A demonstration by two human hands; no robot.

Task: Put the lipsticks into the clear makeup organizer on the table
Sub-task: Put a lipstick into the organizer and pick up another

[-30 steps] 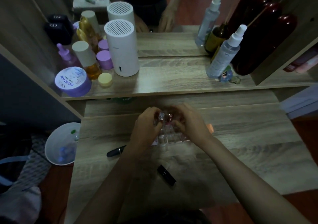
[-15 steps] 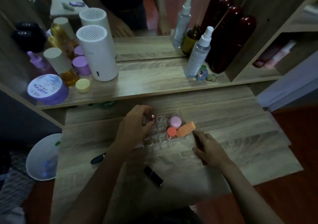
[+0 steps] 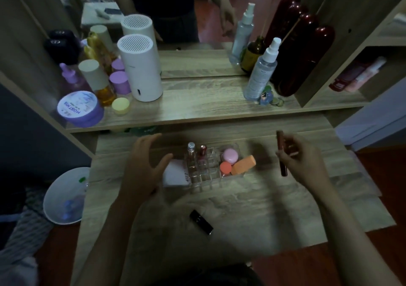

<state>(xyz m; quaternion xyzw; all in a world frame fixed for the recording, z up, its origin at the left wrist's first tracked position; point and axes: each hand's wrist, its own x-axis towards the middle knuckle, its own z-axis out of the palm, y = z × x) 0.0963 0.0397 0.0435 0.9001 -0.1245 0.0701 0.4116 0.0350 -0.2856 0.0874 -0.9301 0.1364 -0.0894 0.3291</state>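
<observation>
Pretty dim shot, but here's what's visible. The clear organizer sits on the table, roughly in the middle toward the far side. Two lipsticks stand upright in its far-left slots: a silver-capped one and, just to its right, a red-capped one. The right part of the organizer holds a pink jar, a smaller coral jar and an orange sponge. A white pad lies touching the organizer's left side.

The left hand hovers just left of the organizer, fingers spread wide, nothing in it. The right hand is off to the right, pinching a long dark-red lip tube upright between thumb and fingers, clear of the table.

A black lipstick lies on its side on the near part of the table, well apart from the organizer. There might be another dark one under the left wrist, too hidden to tell.
</observation>
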